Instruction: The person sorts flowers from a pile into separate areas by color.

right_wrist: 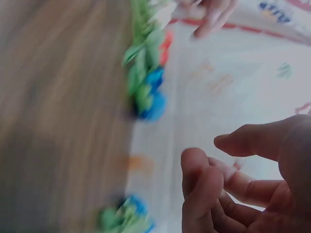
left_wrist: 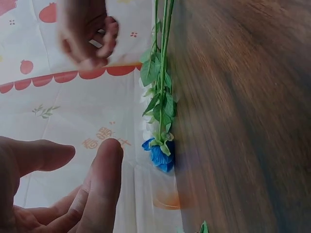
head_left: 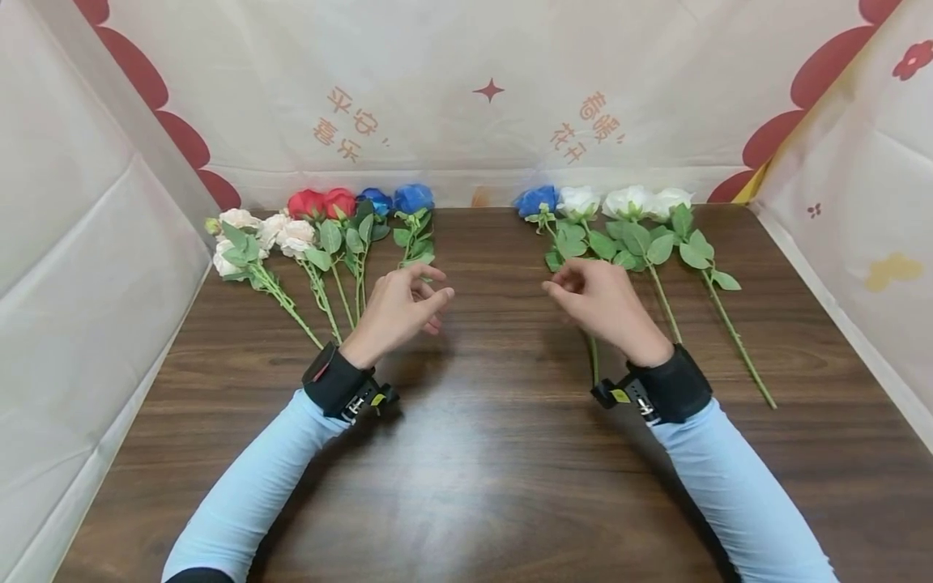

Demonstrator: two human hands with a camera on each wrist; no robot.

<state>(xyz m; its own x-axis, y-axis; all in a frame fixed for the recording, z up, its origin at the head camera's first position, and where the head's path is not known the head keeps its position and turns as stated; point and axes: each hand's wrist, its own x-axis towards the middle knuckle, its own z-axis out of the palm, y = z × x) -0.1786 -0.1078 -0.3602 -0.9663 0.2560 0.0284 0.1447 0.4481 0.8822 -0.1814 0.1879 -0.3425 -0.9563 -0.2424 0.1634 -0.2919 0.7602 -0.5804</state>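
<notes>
My left hand (head_left: 401,312) hovers over the table near the left row of artificial flowers, its fingers loosely bent and holding nothing. That row has cream roses (head_left: 295,235), red roses (head_left: 306,204), a dark blue rose (head_left: 377,202) and a brighter blue rose (head_left: 414,197) beside it. My right hand (head_left: 608,304) hangs over the stems of the right row, thumb and fingertips apart with nothing between them. A blue rose (head_left: 537,201) and white roses (head_left: 628,201) make up that row. The left wrist view shows the blue rose (left_wrist: 162,156) beyond my fingers; the right wrist view is blurred.
The dark wooden table (head_left: 466,453) has pale printed cloth (head_left: 466,48) hanging at its back and both sides. Flower heads lie along the back edge, stems pointing toward me. One long stem (head_left: 739,344) reaches out at the right. Each wrist wears a black strap (head_left: 337,380) with a camera.
</notes>
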